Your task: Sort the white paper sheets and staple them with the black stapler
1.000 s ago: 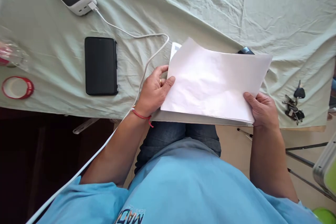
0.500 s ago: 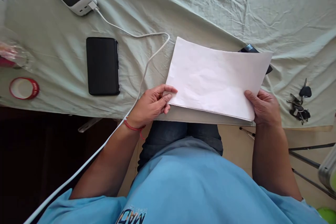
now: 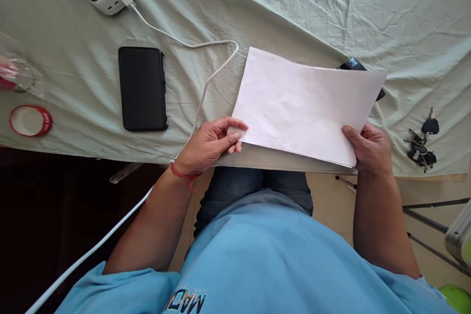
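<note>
Paper sheets (image 3: pixel 301 103), head view. The thin white stack lies right of centre in the frame, along the near edge of the green-draped counter (image 3: pixel 287 5), its visible face apparently blank and its far edge gently bowed. The sheets should prove light and limp, easily creased, and liable to slide over one another; they are best taken near opposite short sides, thumb above and fingers below. The right hand (image 3: pixel 371 149), right of centre, has a narrow grip on the lower right corner, with the thumb flat on the upper face and the fingers curled beneath. The left hand (image 3: pixel 211 144), near the middle, has a partly curled grip at the lower left corner: index finger and thumb lie over the paper, while other fingertips show below its edge. Whether this grip pinches the sheets or merely steadies them cannot be told. Beyond the far right edge, a dark object (image 3: pixel 353 64) is partly hidden by the stack. Keys (image 3: pixel 421 147) lie at the right; a black tablet (image 3: pixel 142 89) lies left of centre.
</note>
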`<state>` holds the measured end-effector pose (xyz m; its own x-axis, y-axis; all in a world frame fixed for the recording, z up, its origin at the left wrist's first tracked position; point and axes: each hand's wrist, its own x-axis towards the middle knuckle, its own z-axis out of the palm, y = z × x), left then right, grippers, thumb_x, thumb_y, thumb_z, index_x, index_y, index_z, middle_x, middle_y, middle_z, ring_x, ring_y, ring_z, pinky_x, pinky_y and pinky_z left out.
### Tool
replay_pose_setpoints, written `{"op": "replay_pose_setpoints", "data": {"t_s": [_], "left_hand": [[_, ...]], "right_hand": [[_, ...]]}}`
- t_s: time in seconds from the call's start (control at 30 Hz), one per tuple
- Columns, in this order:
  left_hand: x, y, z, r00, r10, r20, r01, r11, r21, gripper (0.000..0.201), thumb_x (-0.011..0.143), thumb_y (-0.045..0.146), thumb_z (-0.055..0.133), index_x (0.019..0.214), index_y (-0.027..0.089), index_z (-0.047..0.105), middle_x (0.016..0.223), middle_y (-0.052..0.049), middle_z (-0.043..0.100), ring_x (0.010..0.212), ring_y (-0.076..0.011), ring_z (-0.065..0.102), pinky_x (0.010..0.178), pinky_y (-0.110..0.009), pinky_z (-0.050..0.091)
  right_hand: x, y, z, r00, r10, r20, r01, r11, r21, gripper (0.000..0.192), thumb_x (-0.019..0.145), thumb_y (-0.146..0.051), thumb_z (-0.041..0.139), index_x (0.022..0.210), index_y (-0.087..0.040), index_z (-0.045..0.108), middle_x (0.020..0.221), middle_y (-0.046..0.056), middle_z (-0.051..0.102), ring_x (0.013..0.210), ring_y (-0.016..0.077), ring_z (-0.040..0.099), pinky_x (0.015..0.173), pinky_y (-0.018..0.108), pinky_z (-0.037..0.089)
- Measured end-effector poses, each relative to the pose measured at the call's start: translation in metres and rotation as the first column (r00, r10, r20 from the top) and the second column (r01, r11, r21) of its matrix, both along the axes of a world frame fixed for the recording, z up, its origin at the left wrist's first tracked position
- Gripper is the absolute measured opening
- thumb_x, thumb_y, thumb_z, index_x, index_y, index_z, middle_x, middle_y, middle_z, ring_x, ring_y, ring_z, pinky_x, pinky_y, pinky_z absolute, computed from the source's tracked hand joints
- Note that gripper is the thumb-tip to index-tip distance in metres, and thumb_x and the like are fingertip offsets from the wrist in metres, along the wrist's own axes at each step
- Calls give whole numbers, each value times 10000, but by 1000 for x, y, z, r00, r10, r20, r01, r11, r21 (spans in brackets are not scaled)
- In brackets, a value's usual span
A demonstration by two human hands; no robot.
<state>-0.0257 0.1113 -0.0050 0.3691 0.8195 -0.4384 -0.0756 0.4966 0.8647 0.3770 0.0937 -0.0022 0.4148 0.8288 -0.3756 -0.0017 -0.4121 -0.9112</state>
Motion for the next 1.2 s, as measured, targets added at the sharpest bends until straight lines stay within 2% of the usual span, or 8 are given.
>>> {"op": "replay_pose_setpoints", "data": {"t_s": [0.1,0.23,0.33,0.53,0.77,0.9,1.0,1.2], "left_hand": [[3,-1,0,1000,23,12,-23,1000,19,441,965,374,952,1309,176,760,721,21,733,618,-105,640,596,-200,492],[9,-2,3,995,104,-6,-104,995,5,863,972,323,893,1711,194,467,737,99,675,604,-115,691,574,-200,499],[11,-2,2,989,144,-17,-144,989,-19,1046,952,368,917,1795,166,332,740,123,634,590,-123,699,535,-201,476],[11,0,-1,995,92,-36,-93,996,-13,622,1012,554,896,1422,148,663,656,62,644,548,-102,582,521,-204,400],[17,-6,14,969,26,-247,-22,1000,19,489,1058,688,753,1079,217,624,809,-16,766,526,-115,575,520,-251,425],[16,-9,25,900,29,-436,48,985,165,578,1077,735,719,815,237,589,687,6,628,628,-150,530,582,-278,399],[22,-5,27,919,107,-380,-35,981,192,587,993,762,835,877,227,624,819,-6,700,788,-181,621,694,-272,484],[41,6,16,977,204,-66,-205,979,-13,639,934,796,901,1071,244,609,982,-37,812,927,-243,772,769,-312,607]], "right_hand": [[0,0,0,1000,-10,14,10,1000,-3,479,610,-494,1145,979,-277,929,1102,50,949,887,249,838,845,405,738],[0,0,-1,1000,17,15,-17,1000,4,492,665,-512,1130,1021,-261,902,1105,74,936,949,291,869,891,458,744],[1,-1,-2,998,41,38,-41,999,5,523,675,-572,1123,1027,-271,883,1040,65,918,960,299,870,875,474,758],[3,0,-5,996,75,38,-75,997,-8,525,672,-647,1115,1021,-328,889,968,25,913,949,316,882,822,493,785],[-1,-1,5,999,48,10,-48,999,-21,533,703,-701,1085,1019,-319,887,1006,28,926,1104,336,909,860,460,801],[7,-13,20,1000,-6,7,6,997,-81,567,634,-684,1119,995,-309,895,963,27,922,996,322,916,768,431,796],[13,-28,27,1000,-9,14,10,993,-114,559,649,-663,1118,1029,-312,906,935,21,916,918,308,912,692,413,779],[14,-54,17,998,61,-10,-62,981,-185,489,720,-714,1066,998,-353,890,908,5,898,854,295,882,617,390,738]]}}
